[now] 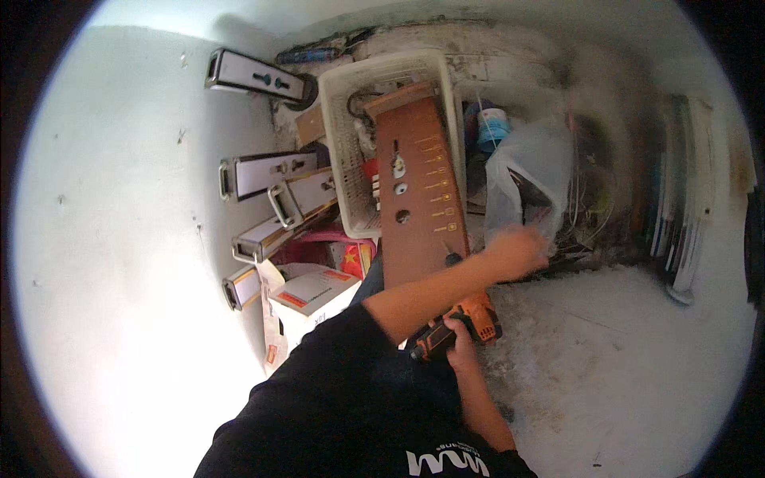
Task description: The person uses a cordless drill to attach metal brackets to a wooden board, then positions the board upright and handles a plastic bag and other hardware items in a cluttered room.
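My right hand (461, 347) is wrapped round an orange and black cordless drill (478, 315), held low by my body with its bit pointing away from me. Reaching across to the right, my left forearm passes over the brown board and the front of the drill. My left hand (518, 252) is at the lower edge of a clear plastic bag (530, 155); motion smears its fingers. The long brown board (422, 187) has a slot, round holes and a row of small yellow markings. Its far end rests over a white plastic basket (333, 143), and its near end reaches my lap.
Several long lock-like fittings with metal handles (275, 171) lean along the white wall at left. A white carton (315, 291) stands near my left side. Behind the bag sits a blue and white container (492, 127). Pale panels (685, 207) stand at far right.
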### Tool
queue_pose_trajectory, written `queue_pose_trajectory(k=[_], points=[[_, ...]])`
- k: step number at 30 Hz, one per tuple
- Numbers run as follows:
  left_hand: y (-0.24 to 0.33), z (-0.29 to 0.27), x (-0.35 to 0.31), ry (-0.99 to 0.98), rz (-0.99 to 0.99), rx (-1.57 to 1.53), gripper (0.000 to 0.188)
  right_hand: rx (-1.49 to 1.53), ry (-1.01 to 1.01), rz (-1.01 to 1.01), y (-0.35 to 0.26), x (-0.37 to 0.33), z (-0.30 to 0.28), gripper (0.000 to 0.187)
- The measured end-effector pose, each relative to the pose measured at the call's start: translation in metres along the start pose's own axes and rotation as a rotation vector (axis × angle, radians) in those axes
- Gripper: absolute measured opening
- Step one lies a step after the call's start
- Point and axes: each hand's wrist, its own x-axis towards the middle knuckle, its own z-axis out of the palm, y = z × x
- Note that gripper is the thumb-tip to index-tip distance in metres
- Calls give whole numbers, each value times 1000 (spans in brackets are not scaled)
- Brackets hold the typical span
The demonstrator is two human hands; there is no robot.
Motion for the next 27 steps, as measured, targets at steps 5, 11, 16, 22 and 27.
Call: queue_pose_trajectory(k=[5, 11, 16, 22, 27], points=[[-154, -58, -157, 992, -501, 158, 34, -78, -82, -104, -1, 3, 4, 55], [-163, 18, -218, 366, -900, -1817, 82, -203, -126, -149, -13, -12, 28, 53], [-139, 13, -206, 410, -664, -1960, 74, -214, -168, -95, -14, -21, 40, 53], [-126, -53, -209, 434, -697, -1482, 62, -168, -159, 78, -19, -31, 46, 59], [-118, -104, -227, 408, -866, -606, 60, -20, -178, 267, -9, -46, 32, 64]])
